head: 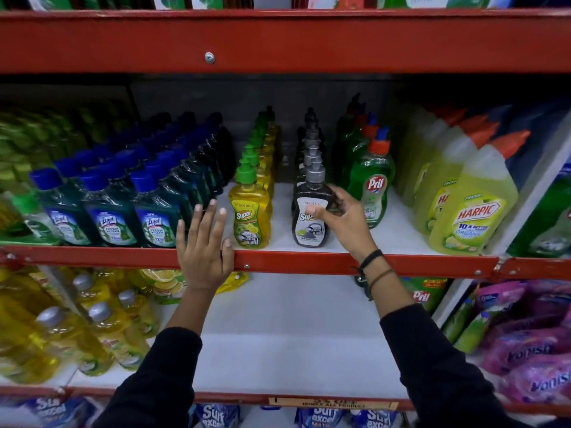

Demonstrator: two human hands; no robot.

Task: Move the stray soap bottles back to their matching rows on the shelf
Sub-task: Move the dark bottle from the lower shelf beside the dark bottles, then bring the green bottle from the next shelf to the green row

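A black soap bottle (310, 231) with a grey pump cap stands at the front of its black row (310, 140) on the middle shelf (309, 262). My right hand (343, 220) grips it, thumb on the label and fingers round its right side. To its left, a yellow soap bottle (249, 217) with a green cap fronts the yellow row (268, 143). My left hand (202, 248) is spread open over the shelf's red front edge, left of the yellow bottle, holding nothing.
Blue-capped Lizol bottles (117, 217) fill the shelf's left. Green Pril bottles (374, 186) and yellow Harpic bottles (472, 211) stand to the right. A white gap separates the yellow and black rows. The lower shelf (287, 335) has yellow bottles left, pink pouches right.
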